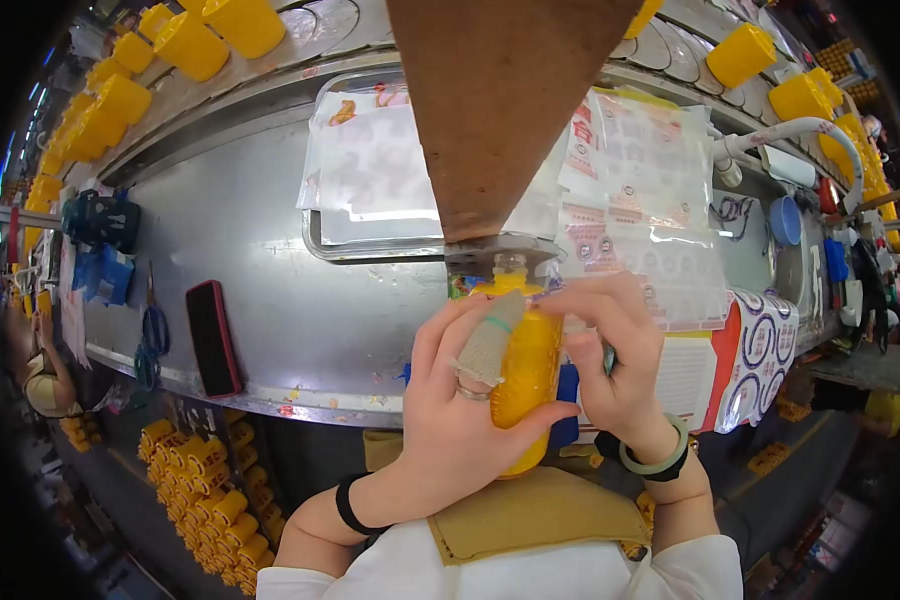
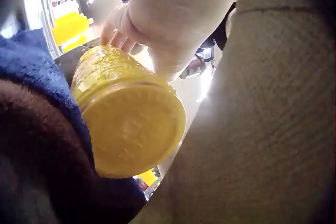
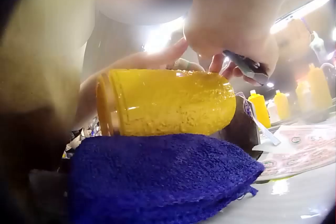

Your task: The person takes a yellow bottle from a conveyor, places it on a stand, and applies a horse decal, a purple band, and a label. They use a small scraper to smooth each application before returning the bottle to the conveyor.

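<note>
A glossy yellow bottle (image 1: 530, 375) with a clear neck stands tilted in front of the person's apron. My left hand (image 1: 460, 420) grips it from the left, thumb across its lower body. One left finger wears a beige cloth cover (image 1: 485, 350) with a green band. Near the bottle's shoulder are the fingertips of my right hand (image 1: 620, 350), its fingers bent around a small dark flat tool (image 3: 247, 67) with a pale edge. The left wrist view faces the bottle's round base (image 2: 134, 129). Alongside the bottle lies a blue cloth (image 3: 163, 174).
A metal tray (image 1: 370, 250) with white sheets lies behind the bottle. Printed sticker sheets (image 1: 650, 200) cover the right side. A phone (image 1: 213, 338) and blue-handled scissors (image 1: 153, 330) lie left. Yellow containers (image 1: 190, 45) line the back, and a brown post (image 1: 510, 110) blocks the middle view.
</note>
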`<move>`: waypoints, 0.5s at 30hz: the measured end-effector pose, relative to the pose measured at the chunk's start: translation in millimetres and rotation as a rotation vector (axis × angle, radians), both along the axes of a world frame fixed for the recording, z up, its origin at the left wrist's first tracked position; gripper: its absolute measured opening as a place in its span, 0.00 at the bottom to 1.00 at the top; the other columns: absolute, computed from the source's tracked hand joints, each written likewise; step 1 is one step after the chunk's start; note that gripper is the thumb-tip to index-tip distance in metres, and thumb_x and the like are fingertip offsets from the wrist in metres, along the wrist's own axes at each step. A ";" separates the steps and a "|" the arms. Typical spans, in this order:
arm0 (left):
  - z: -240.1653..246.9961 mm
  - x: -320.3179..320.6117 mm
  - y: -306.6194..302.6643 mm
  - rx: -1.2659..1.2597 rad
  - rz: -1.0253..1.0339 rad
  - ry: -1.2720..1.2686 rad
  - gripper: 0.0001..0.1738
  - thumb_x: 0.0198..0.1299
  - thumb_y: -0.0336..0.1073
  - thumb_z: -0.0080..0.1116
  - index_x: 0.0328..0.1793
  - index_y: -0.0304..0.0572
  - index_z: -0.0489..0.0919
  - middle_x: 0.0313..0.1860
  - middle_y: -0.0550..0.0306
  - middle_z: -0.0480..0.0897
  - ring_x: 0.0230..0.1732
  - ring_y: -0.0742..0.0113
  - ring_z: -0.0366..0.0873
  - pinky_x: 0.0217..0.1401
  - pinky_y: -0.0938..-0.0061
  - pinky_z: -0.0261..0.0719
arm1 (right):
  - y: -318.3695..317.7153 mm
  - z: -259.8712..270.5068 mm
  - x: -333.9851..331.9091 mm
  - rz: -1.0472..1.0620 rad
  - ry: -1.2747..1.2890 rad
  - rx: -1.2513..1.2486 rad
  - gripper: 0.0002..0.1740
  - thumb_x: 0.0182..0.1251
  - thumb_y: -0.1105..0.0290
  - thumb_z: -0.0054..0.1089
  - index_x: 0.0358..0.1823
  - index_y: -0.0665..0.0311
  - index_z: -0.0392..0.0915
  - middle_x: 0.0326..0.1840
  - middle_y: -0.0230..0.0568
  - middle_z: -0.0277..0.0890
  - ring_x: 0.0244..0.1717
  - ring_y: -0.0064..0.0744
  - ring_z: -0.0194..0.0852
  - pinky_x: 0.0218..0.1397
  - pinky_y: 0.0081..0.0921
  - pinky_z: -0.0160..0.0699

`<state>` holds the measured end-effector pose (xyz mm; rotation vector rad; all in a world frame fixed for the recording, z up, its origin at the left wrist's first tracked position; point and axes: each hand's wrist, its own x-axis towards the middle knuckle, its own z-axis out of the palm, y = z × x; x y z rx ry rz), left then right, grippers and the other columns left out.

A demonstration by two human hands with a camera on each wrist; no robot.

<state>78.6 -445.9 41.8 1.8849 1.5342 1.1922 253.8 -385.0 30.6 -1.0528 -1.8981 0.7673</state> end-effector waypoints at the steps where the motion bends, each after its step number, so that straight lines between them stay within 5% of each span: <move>1: -2.3 1.1 -0.1 -0.001 0.010 0.009 0.48 0.41 0.41 0.89 0.68 0.34 0.76 0.66 0.44 0.76 0.66 0.42 0.74 0.68 0.55 0.75 | -0.4 0.1 -1.2 0.001 0.003 0.000 0.12 0.67 0.67 0.68 0.48 0.61 0.89 0.42 0.40 0.80 0.39 0.40 0.71 0.45 0.34 0.71; 11: -9.3 -4.6 -1.9 0.005 -0.002 -0.015 0.42 0.45 0.33 0.85 0.68 0.37 0.76 0.66 0.45 0.76 0.69 0.46 0.73 0.72 0.54 0.73 | 1.4 -6.9 1.0 -0.031 -0.038 0.068 0.09 0.67 0.66 0.68 0.43 0.62 0.90 0.38 0.39 0.79 0.37 0.39 0.71 0.44 0.34 0.70; 15: -36.1 -21.3 -4.3 -0.212 -0.053 -0.510 0.43 0.47 0.33 0.84 0.70 0.37 0.74 0.67 0.45 0.75 0.71 0.47 0.73 0.72 0.55 0.75 | 7.0 -11.2 12.0 -0.009 -0.075 0.057 0.08 0.66 0.68 0.69 0.43 0.61 0.90 0.37 0.38 0.80 0.37 0.39 0.71 0.43 0.34 0.70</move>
